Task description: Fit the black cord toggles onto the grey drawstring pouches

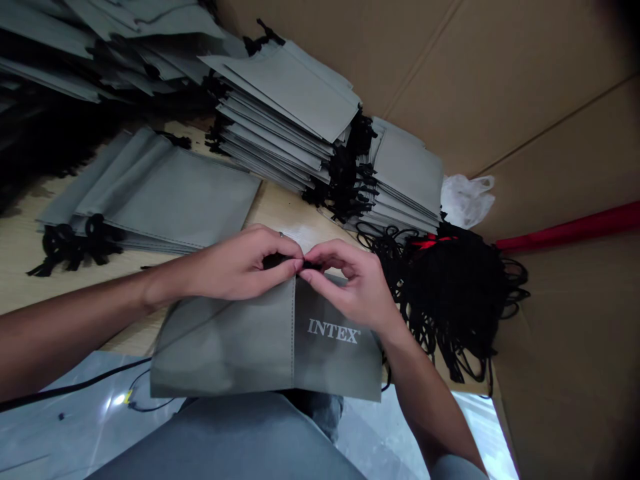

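Observation:
A grey fabric pouch (260, 347) printed with INTEX lies across the wooden table's front edge, just before me. My left hand (240, 263) pinches its top hem from the left, fingers closed. Meeting it at the middle of the hem, my right hand (350, 280) also pinches, fingers closed on a short black cord (311, 265) at the pouch's mouth. The fingertips of both hands touch each other.
Stacks of grey pouches with black drawstrings stand behind: a flat pile (160, 193) at left, a tall stack (285, 113) at centre, a smaller one (405, 180) to its right. A heap of loose black cords (455, 293) lies at right. Cardboard wall (500, 87), red bar (570, 230), white plastic bag (465, 200).

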A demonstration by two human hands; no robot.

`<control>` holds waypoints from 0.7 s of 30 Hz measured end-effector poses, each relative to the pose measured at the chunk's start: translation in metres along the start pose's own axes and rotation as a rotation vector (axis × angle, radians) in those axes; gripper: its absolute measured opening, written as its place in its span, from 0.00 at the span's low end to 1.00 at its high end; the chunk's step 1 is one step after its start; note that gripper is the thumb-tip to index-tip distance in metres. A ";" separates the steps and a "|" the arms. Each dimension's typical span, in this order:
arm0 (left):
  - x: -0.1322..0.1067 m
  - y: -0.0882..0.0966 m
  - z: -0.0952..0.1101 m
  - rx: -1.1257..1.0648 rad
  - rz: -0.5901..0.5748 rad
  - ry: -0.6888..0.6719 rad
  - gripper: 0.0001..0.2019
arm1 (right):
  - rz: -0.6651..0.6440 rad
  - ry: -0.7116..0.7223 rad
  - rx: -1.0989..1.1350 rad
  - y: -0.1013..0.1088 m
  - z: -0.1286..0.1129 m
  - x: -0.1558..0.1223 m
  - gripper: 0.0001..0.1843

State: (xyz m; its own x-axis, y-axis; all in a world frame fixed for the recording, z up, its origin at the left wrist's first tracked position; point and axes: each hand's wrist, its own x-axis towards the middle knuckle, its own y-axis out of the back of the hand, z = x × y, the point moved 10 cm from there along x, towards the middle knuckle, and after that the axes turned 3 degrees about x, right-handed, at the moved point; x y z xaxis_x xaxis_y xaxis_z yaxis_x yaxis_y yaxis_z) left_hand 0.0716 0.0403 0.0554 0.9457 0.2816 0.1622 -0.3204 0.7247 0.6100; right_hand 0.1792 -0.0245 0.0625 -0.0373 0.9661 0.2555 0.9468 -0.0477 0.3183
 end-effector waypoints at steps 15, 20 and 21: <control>-0.004 0.002 -0.018 0.043 0.159 0.183 0.08 | 0.049 0.084 -0.258 -0.011 -0.007 -0.001 0.07; -0.003 -0.001 -0.013 0.124 0.150 0.162 0.06 | 0.023 0.028 -0.201 -0.013 -0.003 -0.002 0.05; -0.003 -0.001 -0.012 0.135 0.154 0.156 0.06 | 0.013 -0.006 -0.168 -0.014 0.001 -0.002 0.05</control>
State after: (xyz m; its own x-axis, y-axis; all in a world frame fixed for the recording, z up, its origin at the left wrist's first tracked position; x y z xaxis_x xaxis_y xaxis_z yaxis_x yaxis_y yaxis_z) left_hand 0.0683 0.0463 0.0457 0.8632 0.4833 0.1462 -0.4401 0.5781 0.6871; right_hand 0.1668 -0.0257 0.0563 -0.0227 0.9666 0.2554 0.8804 -0.1017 0.4632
